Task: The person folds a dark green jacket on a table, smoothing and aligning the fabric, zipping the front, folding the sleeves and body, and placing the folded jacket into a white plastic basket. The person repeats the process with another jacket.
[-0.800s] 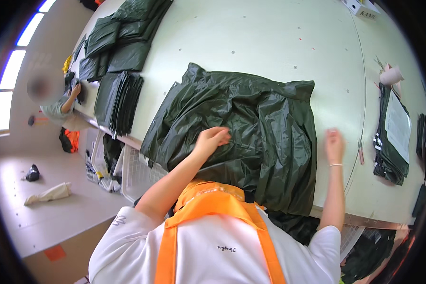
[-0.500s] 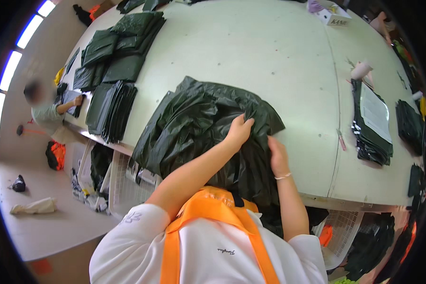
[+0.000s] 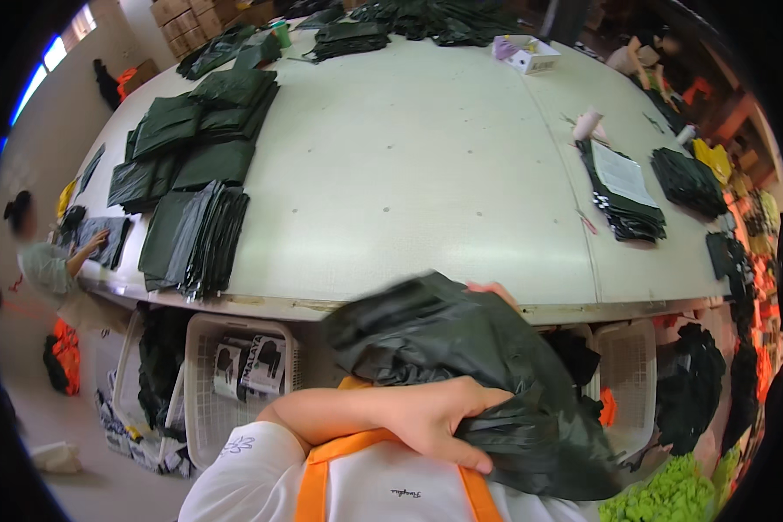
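Observation:
A dark green, shiny waterproof garment is bunched up in front of my chest, off the table and smeared by motion at its left end. My left hand lies across my body with its fingers closed on the near side of the garment, the thumb pointing down along it. Behind the upper edge, only part of my right hand shows, holding the garment from the far side; the rest of it is hidden by the fabric.
The white table curves ahead. Folded dark green stacks lie on its left; a dark pile with a paper sheet and a white box are right. Crates stand beneath. A person works at far left.
The garment has come off the table toward my chest, gathered in both hands. My left hand has moved down and nearer; my right is now mostly behind the fabric. The view has shifted.

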A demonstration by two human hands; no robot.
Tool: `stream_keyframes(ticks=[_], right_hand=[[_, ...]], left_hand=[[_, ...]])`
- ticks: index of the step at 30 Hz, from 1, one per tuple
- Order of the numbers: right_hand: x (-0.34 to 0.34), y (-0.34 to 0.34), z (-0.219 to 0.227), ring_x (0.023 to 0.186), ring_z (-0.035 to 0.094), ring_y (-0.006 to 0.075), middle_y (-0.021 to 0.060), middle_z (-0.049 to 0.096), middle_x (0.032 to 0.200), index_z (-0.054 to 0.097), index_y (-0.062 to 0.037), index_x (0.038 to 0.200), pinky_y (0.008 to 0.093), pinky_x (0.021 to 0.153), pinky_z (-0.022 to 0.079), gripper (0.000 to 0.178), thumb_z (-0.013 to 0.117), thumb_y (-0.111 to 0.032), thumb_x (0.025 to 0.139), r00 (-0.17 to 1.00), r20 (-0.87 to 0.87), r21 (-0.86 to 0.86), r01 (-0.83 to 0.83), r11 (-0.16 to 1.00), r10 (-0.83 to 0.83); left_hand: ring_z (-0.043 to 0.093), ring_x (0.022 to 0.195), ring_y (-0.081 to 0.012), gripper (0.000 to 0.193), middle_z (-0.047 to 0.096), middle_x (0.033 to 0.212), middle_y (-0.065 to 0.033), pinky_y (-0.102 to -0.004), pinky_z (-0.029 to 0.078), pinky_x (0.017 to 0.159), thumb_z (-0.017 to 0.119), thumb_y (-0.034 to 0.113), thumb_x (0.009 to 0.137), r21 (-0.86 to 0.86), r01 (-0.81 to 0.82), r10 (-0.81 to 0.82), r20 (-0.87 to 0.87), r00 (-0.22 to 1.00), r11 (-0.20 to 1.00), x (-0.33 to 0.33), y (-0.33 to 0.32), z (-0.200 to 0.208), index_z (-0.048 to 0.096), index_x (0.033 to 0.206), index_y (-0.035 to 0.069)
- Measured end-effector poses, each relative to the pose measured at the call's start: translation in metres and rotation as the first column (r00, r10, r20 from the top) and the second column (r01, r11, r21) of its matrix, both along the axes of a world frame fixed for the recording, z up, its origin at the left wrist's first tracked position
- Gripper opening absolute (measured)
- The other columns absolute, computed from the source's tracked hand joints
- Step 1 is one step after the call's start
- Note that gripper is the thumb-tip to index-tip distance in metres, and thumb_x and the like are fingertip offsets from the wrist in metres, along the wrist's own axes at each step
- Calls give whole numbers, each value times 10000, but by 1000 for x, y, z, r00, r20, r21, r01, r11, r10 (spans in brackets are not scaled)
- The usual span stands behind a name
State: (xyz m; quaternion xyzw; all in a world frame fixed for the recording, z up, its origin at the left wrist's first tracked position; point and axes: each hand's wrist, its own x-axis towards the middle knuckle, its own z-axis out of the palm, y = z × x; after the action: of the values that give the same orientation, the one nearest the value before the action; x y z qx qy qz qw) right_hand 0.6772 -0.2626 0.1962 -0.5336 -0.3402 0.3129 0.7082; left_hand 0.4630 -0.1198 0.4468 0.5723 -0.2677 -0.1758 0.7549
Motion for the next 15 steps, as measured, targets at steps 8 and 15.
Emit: stream_keyframes(ticks=[8, 15], right_hand=[[-96, -300, 184, 888, 557, 162, 100, 565, 943, 478, -18, 1029, 293, 814, 445, 204, 524, 5, 831, 618, 588, -497, 785, 370, -522], [-110, -218, 346, 961, 586, 178, 97, 617, 971, 566, -17, 1026, 304, 862, 445, 224, 493, 41, 822, 348, 937, -301, 856, 421, -39]], left_hand=[[636, 804, -269, 705, 643, 876, -175, -338, 495, 704, 806, 264, 688, 237, -166, 117, 207, 971, 957, -63, -32, -52, 459, 1244, 3], [637, 729, -344, 544, 622, 715, -152, -402, 492, 607, 742, 221, 666, 539, -748, 432, 611, 664, 388, -81, 16, -19, 523, 1154, 126]])
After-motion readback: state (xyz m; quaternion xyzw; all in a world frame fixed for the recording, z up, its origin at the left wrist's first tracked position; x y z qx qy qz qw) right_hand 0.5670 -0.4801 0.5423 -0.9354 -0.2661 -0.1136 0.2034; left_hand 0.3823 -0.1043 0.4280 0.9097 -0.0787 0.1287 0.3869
